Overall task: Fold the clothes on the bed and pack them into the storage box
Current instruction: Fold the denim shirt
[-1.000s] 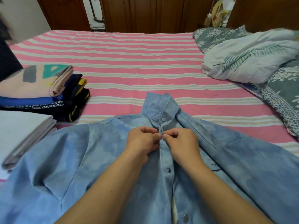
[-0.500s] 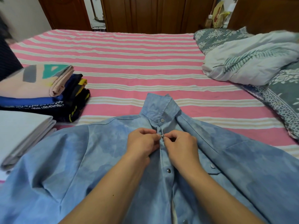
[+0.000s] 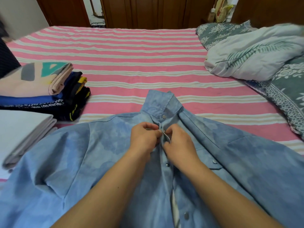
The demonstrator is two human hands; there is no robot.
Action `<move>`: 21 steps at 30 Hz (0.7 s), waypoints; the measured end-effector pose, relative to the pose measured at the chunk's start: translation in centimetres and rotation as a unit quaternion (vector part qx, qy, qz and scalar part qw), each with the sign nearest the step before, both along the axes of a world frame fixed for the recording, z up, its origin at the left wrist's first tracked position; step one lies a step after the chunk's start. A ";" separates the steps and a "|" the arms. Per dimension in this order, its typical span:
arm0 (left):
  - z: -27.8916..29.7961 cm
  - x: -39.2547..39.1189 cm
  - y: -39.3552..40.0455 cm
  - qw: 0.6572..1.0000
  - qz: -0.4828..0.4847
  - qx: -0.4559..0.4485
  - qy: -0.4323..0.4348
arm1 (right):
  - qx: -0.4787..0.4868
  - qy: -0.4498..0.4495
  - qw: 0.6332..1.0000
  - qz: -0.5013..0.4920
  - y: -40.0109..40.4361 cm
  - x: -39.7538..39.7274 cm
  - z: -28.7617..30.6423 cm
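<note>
Left of the blue shirt point(image 3: 102, 162), folded stacks point(image 3: 41, 89); both hands' point(image 3: 144, 139) point(image 3: 179, 143) grip clamped on its placket.

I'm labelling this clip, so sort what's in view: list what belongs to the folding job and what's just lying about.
Part of the job:
blue snap shirt, pinched at its placket by the left hand and right hand
stack of folded clothes
folded white cloth

Lying about:
leaf-print quilt
floral pillow
striped bedsheet
</note>
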State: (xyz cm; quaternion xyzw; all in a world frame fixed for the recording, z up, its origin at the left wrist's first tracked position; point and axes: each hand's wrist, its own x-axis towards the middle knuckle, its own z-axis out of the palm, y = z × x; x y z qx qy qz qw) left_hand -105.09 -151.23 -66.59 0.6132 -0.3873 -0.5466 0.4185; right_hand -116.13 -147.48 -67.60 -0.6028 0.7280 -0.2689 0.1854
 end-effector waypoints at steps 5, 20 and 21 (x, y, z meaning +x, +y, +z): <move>-0.2 1.7 0.6 0.936 -0.101 -0.138 -0.306 | 0.151 0.073 0.986 -0.017 1.8 -2.7 1.4; 0.5 1.7 8.8 0.984 -0.137 0.035 -0.109 | 0.024 -0.100 0.990 -0.096 7.6 -2.3 2.6; 0.5 1.7 9.1 0.990 -0.118 0.045 -0.062 | 0.013 -0.135 0.986 -0.100 8.0 -1.9 2.7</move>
